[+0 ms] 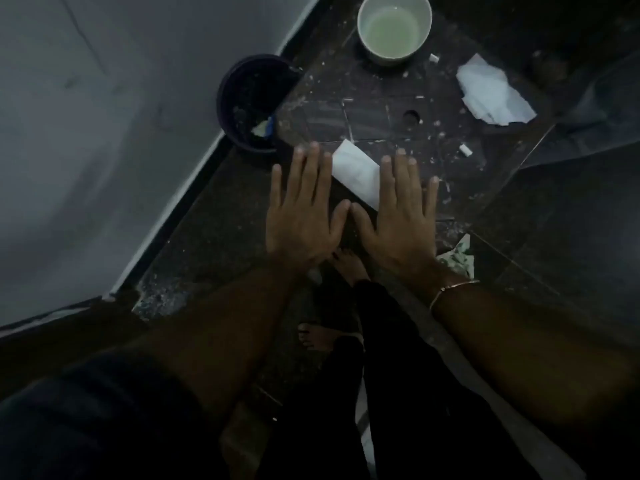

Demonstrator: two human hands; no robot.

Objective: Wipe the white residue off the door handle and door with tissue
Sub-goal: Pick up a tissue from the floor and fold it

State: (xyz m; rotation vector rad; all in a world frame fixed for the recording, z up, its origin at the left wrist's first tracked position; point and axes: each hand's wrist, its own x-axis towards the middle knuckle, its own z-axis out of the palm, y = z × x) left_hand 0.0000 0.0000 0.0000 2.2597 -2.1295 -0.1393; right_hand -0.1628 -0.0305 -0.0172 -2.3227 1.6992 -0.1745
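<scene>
Left hand (304, 216) and right hand (398, 220), both flat, fingers spread, holding nothing; folded tissue (356, 173) on floor beyond them, crumpled tissue (491, 93) further right, cup (394, 27) of liquid nearby—liable to tip if knocked; door handle unseen.
</scene>
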